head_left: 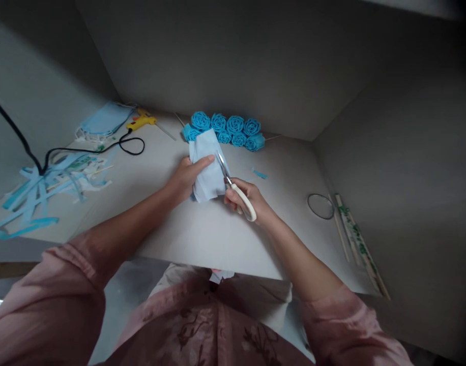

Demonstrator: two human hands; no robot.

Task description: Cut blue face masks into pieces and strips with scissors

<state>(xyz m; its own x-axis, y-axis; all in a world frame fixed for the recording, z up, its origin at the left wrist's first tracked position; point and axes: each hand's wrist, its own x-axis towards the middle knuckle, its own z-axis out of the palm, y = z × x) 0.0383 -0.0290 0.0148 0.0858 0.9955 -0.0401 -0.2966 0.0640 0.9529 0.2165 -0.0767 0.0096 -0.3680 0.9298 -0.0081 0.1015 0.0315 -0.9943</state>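
My left hand [191,175] grips a stack of pale blue-white sheets [210,185], which look like face mask fabric, with the thumb lying on top. In my right hand [248,198] is a pair of scissors with cream handles [245,203]. The metal blades reach up along the right part of the sheets, near my left thumb; whether they are closed on the fabric I cannot tell. Just beyond the sheets, several bright blue fabric roses [235,124] lie in two rows. A small blue scrap [259,173] rests to the right of the sheets.
Face masks [105,121] are piled at the back left beside a yellow glue gun [141,121] with a black cord [84,150]. Cut blue and white strips [46,188] cover the left side. On the right lie a wire coil [320,206] and wooden sticks [357,239] with green wrapping. Grey walls enclose the table.
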